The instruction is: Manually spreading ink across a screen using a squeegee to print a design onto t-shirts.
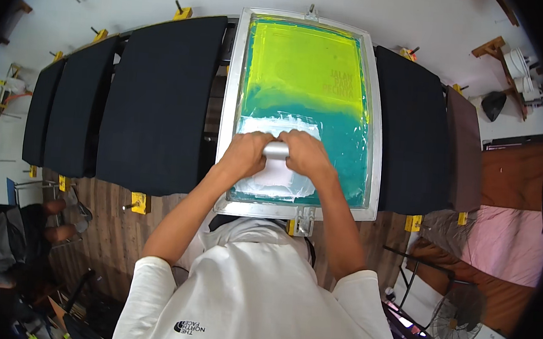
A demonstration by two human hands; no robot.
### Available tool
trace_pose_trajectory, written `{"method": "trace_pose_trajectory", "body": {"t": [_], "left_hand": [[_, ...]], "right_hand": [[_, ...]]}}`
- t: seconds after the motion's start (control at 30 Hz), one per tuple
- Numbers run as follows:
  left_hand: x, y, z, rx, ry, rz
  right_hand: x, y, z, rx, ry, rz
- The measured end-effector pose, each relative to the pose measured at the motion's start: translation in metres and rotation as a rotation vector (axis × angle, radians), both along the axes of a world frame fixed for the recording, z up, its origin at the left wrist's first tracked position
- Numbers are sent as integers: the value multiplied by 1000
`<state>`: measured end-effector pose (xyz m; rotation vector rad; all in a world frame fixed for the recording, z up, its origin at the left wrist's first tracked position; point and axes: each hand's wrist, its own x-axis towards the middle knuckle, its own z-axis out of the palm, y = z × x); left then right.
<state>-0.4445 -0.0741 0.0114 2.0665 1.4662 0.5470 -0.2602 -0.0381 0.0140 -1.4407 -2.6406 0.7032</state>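
Both my hands are closed around the grey metal handle of a squeegee (276, 150). My left hand (246, 155) grips it on the left and my right hand (307, 154) on the right, with a short stretch of bare handle between them. Below lies a screen-printing frame (229, 113) with a pale metal rim and mesh that is yellow-green at the far end and teal nearer me. White ink (306, 126) is smeared around the squeegee in the near left part of the mesh. My fingers hide the squeegee's ends, and its blade cannot be made out.
Black fabric-covered boards (161, 105) stand in a row left of the frame; another black board (409, 135) and a maroon one (465, 151) are at its right. Yellow clamps (141, 202) jut from their ends. A seated person (12, 233) is at far left, a fan (457, 316) at lower right.
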Motion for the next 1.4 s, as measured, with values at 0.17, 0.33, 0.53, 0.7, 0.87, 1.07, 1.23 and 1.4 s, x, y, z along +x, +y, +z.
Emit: {"method": "trace_pose_trajectory", "body": {"t": [0.17,0.33,0.53,0.7,0.87,1.07,1.23,1.4], "left_hand": [[11,-64,-6,-81,16,1],[23,-126,23,-180,51,-13],[15,-57,33,-137,-39,26],[1,-8,2,-50,-81,76],[14,-68,-12,65,-96,75],[27,-137,-6,55,-37,83],[17,-89,10,34,-80,108],[3,-17,-2,28,-71,103]], "right_hand": [[6,-70,-10,50,124,-85],[20,-128,6,-45,130,-77],[11,-64,28,-115,17,-27],[-6,-18,2,53,33,-6],[3,-77,-1,83,102,-69],[14,-138,13,-37,119,-116],[2,-87,34,-37,64,-71],[-11,-22,16,54,-5,-95]]}}
